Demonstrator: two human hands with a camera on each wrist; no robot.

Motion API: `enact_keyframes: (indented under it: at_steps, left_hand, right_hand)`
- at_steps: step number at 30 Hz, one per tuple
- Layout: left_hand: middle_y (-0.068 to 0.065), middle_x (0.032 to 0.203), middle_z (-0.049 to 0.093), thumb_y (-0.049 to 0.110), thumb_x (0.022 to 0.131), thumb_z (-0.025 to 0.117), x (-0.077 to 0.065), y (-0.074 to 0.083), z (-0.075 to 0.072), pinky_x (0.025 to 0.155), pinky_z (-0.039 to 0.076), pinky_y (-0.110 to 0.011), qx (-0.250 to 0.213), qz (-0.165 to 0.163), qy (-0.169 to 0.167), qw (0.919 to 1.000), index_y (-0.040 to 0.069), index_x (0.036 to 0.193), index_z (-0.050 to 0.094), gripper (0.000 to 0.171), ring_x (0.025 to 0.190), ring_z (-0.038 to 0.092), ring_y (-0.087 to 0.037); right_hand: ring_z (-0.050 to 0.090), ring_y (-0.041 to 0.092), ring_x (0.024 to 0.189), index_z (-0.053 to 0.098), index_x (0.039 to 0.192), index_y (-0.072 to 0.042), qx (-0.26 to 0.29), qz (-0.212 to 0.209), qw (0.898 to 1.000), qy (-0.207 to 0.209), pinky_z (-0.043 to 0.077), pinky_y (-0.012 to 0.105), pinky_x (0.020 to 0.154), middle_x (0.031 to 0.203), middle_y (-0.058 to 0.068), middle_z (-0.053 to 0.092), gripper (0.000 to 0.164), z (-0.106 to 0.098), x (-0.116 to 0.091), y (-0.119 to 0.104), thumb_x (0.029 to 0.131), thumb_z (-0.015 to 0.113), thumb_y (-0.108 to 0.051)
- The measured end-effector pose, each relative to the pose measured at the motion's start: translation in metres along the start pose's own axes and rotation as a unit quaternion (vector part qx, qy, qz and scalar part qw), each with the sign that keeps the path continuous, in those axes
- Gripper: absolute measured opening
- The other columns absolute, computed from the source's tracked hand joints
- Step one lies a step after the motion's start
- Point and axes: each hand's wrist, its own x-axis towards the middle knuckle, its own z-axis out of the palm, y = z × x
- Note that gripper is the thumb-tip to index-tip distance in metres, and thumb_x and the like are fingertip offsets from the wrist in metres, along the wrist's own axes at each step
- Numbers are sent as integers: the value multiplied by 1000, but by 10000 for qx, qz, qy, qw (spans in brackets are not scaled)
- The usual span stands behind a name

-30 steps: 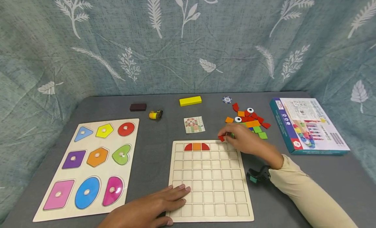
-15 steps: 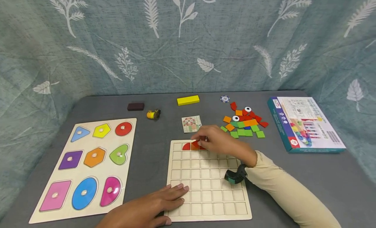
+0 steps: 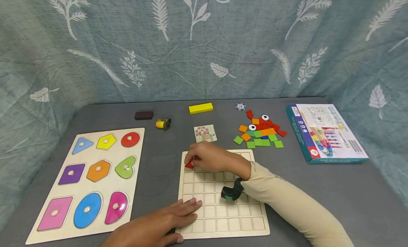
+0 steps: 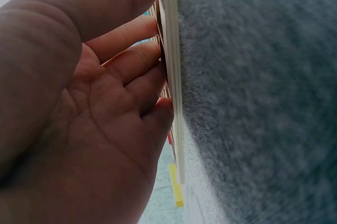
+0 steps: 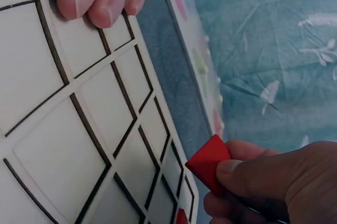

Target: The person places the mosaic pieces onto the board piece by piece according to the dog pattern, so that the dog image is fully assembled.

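Observation:
A red tile [image 5: 209,162] is pinched between thumb and fingers of my right hand [image 3: 210,156], over the upper left squares of the wooden grid board [image 3: 220,208]. In the right wrist view the tile is tilted, with one corner pointing up. My left hand [image 3: 159,220] rests on the board's lower left edge, its fingers extended over the squares. The left wrist view shows that palm [image 4: 100,113] against the board's edge [image 4: 172,76]. The tiles in the board's top row are hidden by my right hand, save a red bit [image 5: 181,216] in the right wrist view.
A small pattern card [image 3: 205,133] lies behind the board. Loose coloured tiles [image 3: 262,142] spread to its right, near a boxed set [image 3: 328,133]. On the left lies a shape puzzle board [image 3: 134,183]. A yellow block [image 3: 200,108], dark block [image 3: 143,115], toy bee [image 3: 163,123] and chip [image 3: 240,106] sit farther back.
My right hand has carried the red tile leftward from the board's top right corner to its upper left squares. The left hand has stayed on the board. The head view has shifted slightly.

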Motion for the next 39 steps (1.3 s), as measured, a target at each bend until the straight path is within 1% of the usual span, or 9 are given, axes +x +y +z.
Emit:
enact_keyframes:
  at_steps: [4,8,15,22,26,30,34,39]
  left_hand:
    - [3,157,27,21,93,66,-1,0,0,104,38,-47,-15,-7,3,10000,15,146,46,57,141,30,-32]
    - [2,157,27,20,93,67,-1,0,-1,105,36,-47,19,33,11,10000,14,146,46,57,141,30,-31]
    - [2,157,27,20,93,67,-1,0,1,105,36,-47,56,78,71,9999,14,146,47,57,141,31,-32]
    - [3,158,26,20,93,67,-1,0,1,104,37,-48,-49,-23,38,10000,15,146,46,58,141,30,-33]
    - [2,157,27,19,93,67,-1,0,1,104,37,-47,-60,-9,57,10000,15,146,46,58,140,30,-34]
    - [3,157,27,19,93,67,-1,0,0,105,36,-47,-69,-17,56,10000,15,146,46,58,141,30,-33]
    - [3,157,27,20,92,68,-1,-1,1,104,37,-47,-65,-19,34,10000,15,146,46,58,141,30,-33]
    - [3,157,27,20,93,67,-1,-1,1,104,38,-47,-16,-13,34,10000,15,146,46,58,141,30,-32]
  right_hand:
    - [58,11,80,75,99,-6,-31,21,9998,-194,46,20,73,94,2,67,18,3,6,-3,91,61,4]
    - [59,11,81,75,99,-6,-251,89,9991,-326,46,21,73,94,3,67,17,6,9,-2,92,62,2]
    - [57,14,89,76,97,-9,-733,109,9967,-333,46,24,80,94,2,64,18,13,10,0,91,63,1]
    - [60,15,89,76,97,-9,-858,-135,9957,-318,47,24,81,93,1,65,14,15,11,1,91,65,-1]
    - [58,14,87,76,97,-9,-811,-99,9963,-284,46,23,79,93,1,64,14,15,10,1,91,65,-2]
    - [59,13,88,75,97,-9,-789,-78,9966,-228,46,23,80,94,1,64,14,15,10,0,90,67,-2]
    - [59,14,90,75,101,-9,-811,26,9962,-330,46,25,82,96,1,65,16,15,10,-2,88,69,-2]
    - [58,15,90,75,103,-8,-922,5,9951,-356,47,25,80,97,2,64,19,17,9,-5,86,70,0]
